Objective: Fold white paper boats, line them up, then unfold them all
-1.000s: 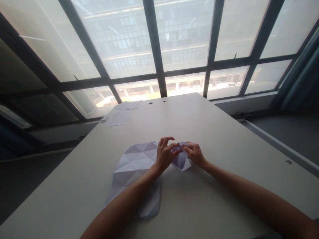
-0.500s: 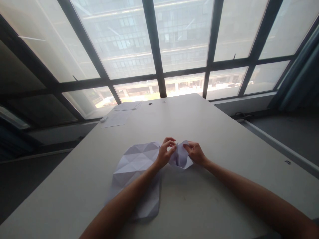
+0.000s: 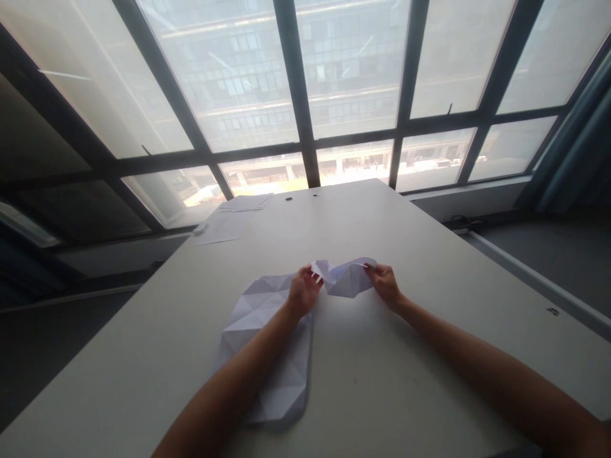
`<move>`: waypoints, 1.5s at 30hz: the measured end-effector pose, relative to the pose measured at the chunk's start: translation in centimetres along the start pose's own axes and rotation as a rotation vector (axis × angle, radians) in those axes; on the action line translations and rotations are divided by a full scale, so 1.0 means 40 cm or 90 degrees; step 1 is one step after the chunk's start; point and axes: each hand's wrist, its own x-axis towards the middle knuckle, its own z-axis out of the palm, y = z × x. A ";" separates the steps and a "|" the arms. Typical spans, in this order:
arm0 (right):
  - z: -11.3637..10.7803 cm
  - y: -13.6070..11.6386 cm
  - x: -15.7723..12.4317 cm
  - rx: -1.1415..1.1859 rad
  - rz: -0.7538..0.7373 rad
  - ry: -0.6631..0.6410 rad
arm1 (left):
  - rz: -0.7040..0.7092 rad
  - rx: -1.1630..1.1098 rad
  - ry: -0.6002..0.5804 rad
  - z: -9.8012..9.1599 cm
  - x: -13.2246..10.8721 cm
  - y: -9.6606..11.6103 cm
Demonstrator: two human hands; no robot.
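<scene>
A small folded sheet of white paper (image 3: 351, 280) is stretched between my two hands, a little above the table. My left hand (image 3: 304, 292) grips its left end, with the fingers partly behind the paper. At the paper's right end, my right hand (image 3: 384, 284) pinches the upper edge between thumb and fingers. Beneath my left forearm lies a larger creased sheet of white paper (image 3: 258, 312), covered in fold lines and with rounded or cut corners. My left forearm hides part of it.
Several flat white papers (image 3: 219, 229) lie at the far left of the white table (image 3: 429, 267). A small white crumpled item (image 3: 200, 229) sits beside them at the edge. Two dark round spots (image 3: 288, 199) mark the far end. Windows stand beyond.
My hands have moved apart, opening the folded paper out sideways. It has been raised and tilted, and its front face now shows. The larger creased sheet stays put.
</scene>
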 end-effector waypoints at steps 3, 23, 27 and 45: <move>-0.005 0.001 0.000 -0.016 -0.021 0.045 | -0.051 -0.054 0.015 0.023 -0.011 -0.011; 0.000 -0.040 -0.015 -0.140 -0.165 0.155 | 0.335 0.545 -0.022 0.076 -0.095 0.041; 0.004 -0.041 -0.018 -0.165 -0.181 0.155 | 0.425 0.549 -0.134 0.080 -0.107 0.051; -0.005 -0.038 -0.007 -0.181 -0.145 0.197 | 0.370 0.673 -0.373 0.084 -0.121 0.073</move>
